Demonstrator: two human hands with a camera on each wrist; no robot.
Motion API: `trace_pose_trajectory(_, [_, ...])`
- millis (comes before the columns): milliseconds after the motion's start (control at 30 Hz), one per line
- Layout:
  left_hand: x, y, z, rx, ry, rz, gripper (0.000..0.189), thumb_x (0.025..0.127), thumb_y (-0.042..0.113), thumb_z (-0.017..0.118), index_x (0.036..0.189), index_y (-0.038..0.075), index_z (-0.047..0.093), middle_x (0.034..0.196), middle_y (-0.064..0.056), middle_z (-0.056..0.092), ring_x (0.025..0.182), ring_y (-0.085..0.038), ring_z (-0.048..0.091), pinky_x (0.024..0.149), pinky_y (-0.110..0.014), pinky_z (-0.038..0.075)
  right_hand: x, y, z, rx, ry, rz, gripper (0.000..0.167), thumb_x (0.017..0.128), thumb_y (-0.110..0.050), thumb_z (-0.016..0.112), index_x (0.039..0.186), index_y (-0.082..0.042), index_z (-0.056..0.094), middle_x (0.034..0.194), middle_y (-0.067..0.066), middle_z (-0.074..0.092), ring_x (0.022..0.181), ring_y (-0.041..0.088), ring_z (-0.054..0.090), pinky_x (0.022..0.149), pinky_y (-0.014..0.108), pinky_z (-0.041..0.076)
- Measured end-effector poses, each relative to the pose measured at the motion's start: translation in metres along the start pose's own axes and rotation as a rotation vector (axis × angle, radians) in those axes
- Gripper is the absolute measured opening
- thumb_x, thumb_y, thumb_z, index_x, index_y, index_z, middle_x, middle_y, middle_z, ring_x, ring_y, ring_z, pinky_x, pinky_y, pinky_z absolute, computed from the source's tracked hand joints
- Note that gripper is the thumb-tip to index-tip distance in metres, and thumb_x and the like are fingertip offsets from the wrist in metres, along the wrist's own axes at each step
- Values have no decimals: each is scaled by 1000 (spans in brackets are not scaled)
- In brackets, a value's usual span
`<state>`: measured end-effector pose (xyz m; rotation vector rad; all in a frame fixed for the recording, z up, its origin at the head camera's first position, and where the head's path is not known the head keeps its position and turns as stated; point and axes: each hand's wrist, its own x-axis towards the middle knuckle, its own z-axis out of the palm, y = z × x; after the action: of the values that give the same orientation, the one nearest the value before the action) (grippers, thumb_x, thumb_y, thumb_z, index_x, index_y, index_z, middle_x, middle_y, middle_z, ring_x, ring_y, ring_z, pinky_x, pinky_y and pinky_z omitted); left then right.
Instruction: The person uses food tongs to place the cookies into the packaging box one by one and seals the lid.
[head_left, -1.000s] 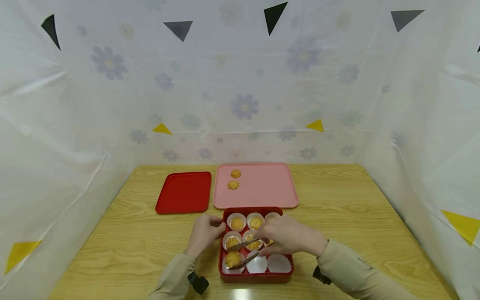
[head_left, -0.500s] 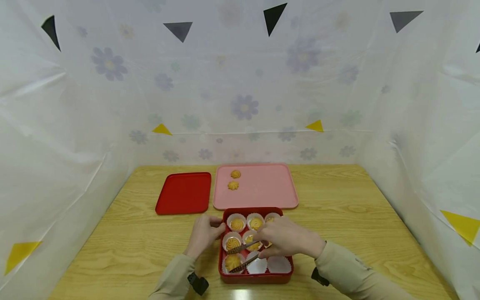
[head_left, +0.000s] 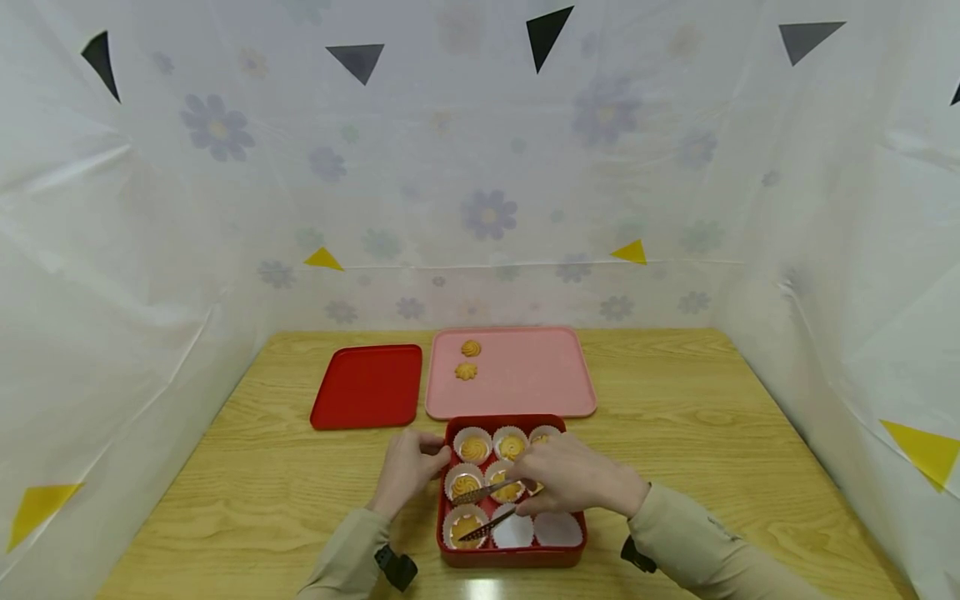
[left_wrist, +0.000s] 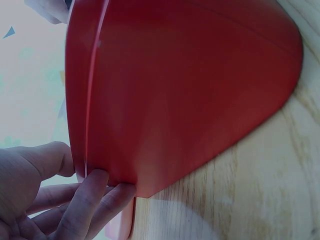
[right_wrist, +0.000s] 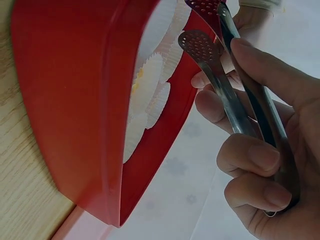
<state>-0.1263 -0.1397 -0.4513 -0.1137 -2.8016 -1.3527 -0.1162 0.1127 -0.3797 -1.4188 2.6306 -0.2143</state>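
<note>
My right hand (head_left: 573, 475) holds small metal serving tongs (right_wrist: 235, 105) with perforated tips; the tongs' two arms stand apart. Their tips hang over the left side of the red box (head_left: 513, 558), by a star-shaped cookie (head_left: 467, 527) in the front left paper cup. My left hand (head_left: 408, 467) grips the box's left side near the far corner, thumb at the rim, as the left wrist view shows. Swirled cookies (head_left: 473, 450) sit in the other visible cups of the back and middle rows. The front middle cup (head_left: 513, 529) and front right cup (head_left: 558, 530) show bare paper.
Behind the box lies a pink tray (head_left: 532, 375) with a swirled cookie (head_left: 471, 348) and a star-shaped cookie (head_left: 466, 372) at its left. A flat red tray (head_left: 367, 387) lies to its left. Flowered sheeting (head_left: 487, 167) surrounds the wooden table (head_left: 675, 417).
The cookie between the tongs has gone down into the front left cup and been let go; it sits lower now. The left hand and the box have stayed put.
</note>
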Motion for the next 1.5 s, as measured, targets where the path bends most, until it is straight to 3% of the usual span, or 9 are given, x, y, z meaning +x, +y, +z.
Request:
trace_pose_trajectory(200, [0,0,0,-6,-7,-2,15,82,7,73,93,0,80,88,-11,78,73,-12,64,60,-22,49,-3,2,-1,83,-32,46,18,84,-37,79,95,-23,75,69,-19,56,65,-1,43,58,19,33])
trace_pose_trajectory(367, [-1,1,-1,-4,-4,1,15,82,7,73,94,0,80,89,-12,78,74,-12,65,60,-22,50,-7,9,3,148,-23,63,20,86,-40,77,99,-25,76,72,-21,57,79,2,47,61,20,35])
trace_pose_trajectory(600, [-1,1,-1,2,-2,1,15,82,7,73,94,0,80,89,-12,79,75,-12,65,61,-22,50,-15,26,12,335,-16,47,33,91,-43,71,113,-19,76,77,-19,61,69,-2,51,62,16,40])
trace_pose_trajectory(767, [-1,1,0,7,4,2,16,82,7,73,94,1,80,89,-11,79,75,-12,65,62,-22,50,-21,36,15,442,6,42,32,94,-42,67,113,-17,76,78,-18,61,67,-5,46,61,16,41])
trace_pose_trajectory(1000, [-1,1,0,8,5,3,16,82,8,73,95,0,80,89,-12,79,76,-13,67,63,-23,52,-26,45,18,564,70,50,36,96,-37,66,119,-10,73,84,-12,65,68,-4,46,64,17,42])
trace_pose_trajectory(1233, [-1,1,0,11,1,-3,17,82,8,73,95,0,80,90,-12,79,77,-14,67,64,-23,52,-23,54,21,657,136,76,33,97,-37,65,120,-14,71,86,-3,69,64,1,50,60,20,45])
trace_pose_trajectory(1400, [-1,2,-1,6,-7,-14,17,83,8,73,96,0,79,90,-12,79,77,-14,67,63,-24,51,-21,58,20,674,181,154,37,97,-36,65,119,-7,71,103,9,75,75,6,56,67,25,47])
trace_pose_trajectory(1500, [-1,3,-1,8,-9,-16,17,82,9,73,96,0,79,90,-12,78,77,-13,66,63,-24,51,-18,60,17,654,224,167,30,98,-32,65,116,-10,72,106,6,74,82,9,56,71,27,48])
